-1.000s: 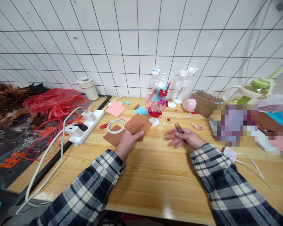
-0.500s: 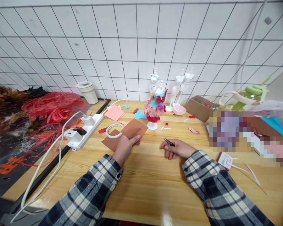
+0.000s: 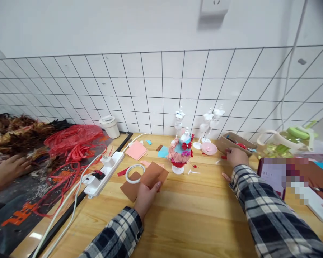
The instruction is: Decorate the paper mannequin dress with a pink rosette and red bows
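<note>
My left hand [image 3: 146,197] is closed on a folded sheet of brown paper [image 3: 154,175], thumb on top. Another piece of brown paper [image 3: 127,190] lies flat beside it, partly under a roll of white tape [image 3: 134,173]. Far to the right, my right hand [image 3: 237,156] is at the near side of a cardboard box [image 3: 227,142] holding small coloured bits. Its fingers look curled, but what they hold is hidden. Between the hands, farther back, a small white dress form [image 3: 186,134] stands upright in a pink, blue and red paper dress [image 3: 179,154].
White bare dress forms [image 3: 204,130], a pink bowl [image 3: 209,148] and pink paper [image 3: 136,149] stand or lie at the back. A power strip [image 3: 104,175] with cables runs along the left. Right are a jug [image 3: 282,143] and a tablet [image 3: 271,177]. Another person's hand [image 3: 16,165] is far left.
My right hand has gone from the table's middle, where it held a slim pointed metal tool, rightward and away to the box. The left hand still holds the paper. The view has tilted up.
</note>
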### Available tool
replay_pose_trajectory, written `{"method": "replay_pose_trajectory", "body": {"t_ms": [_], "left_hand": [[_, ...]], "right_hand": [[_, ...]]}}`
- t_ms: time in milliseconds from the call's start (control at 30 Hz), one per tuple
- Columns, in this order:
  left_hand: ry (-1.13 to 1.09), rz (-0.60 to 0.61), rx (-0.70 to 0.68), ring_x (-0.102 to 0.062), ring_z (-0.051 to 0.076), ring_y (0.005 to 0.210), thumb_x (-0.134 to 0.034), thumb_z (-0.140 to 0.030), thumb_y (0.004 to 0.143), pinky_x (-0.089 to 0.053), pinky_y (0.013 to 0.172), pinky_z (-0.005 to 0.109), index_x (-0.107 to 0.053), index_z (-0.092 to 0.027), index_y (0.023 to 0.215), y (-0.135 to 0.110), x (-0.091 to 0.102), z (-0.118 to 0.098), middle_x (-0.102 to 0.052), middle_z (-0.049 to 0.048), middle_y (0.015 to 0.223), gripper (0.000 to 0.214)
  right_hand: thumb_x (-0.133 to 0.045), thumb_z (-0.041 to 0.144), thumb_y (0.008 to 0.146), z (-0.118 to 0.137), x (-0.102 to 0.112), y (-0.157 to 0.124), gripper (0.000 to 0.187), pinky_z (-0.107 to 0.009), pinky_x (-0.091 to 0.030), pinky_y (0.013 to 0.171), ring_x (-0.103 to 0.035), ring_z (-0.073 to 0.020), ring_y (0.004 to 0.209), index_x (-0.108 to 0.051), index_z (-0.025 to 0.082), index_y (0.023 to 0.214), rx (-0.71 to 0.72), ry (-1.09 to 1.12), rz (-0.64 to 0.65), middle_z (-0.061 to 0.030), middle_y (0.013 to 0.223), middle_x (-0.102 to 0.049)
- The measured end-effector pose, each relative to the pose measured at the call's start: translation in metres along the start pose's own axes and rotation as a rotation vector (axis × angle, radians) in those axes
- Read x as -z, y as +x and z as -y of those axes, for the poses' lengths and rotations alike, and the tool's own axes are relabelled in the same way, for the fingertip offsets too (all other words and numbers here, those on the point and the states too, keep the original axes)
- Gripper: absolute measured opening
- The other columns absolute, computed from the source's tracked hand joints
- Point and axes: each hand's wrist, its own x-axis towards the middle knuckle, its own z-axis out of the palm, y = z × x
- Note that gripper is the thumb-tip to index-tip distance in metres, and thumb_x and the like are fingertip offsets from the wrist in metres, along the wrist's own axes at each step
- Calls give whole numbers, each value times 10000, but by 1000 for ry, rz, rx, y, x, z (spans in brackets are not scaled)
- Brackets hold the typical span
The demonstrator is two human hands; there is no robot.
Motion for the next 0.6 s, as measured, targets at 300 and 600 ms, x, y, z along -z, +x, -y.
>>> {"method": "replay_pose_trajectory", "body": {"t_ms": [300, 600], "left_hand": [[20, -29, -1, -668, 247, 717, -785, -436, 638, -557, 619, 381, -697, -229, 1072, 4, 3, 20, -735, 72, 886, 488], [-3, 27, -2, -683, 308, 952, -782, -431, 664, -576, 765, 434, -721, -234, 1089, 3, 4, 17, -751, 92, 956, 472]], "right_hand": [[-429, 229, 907, 21, -42, 26, 388, -437, -526, 786, -680, -368, 1009, -742, 67, 1071, -29, -70, 74, -275, 1098, -683], [-523, 254, 842, 9, -41, 32, 354, -436, -511, 734, -673, -373, 966, -737, 128, 1095, -42, -123, 83, -251, 1090, -692]]}}
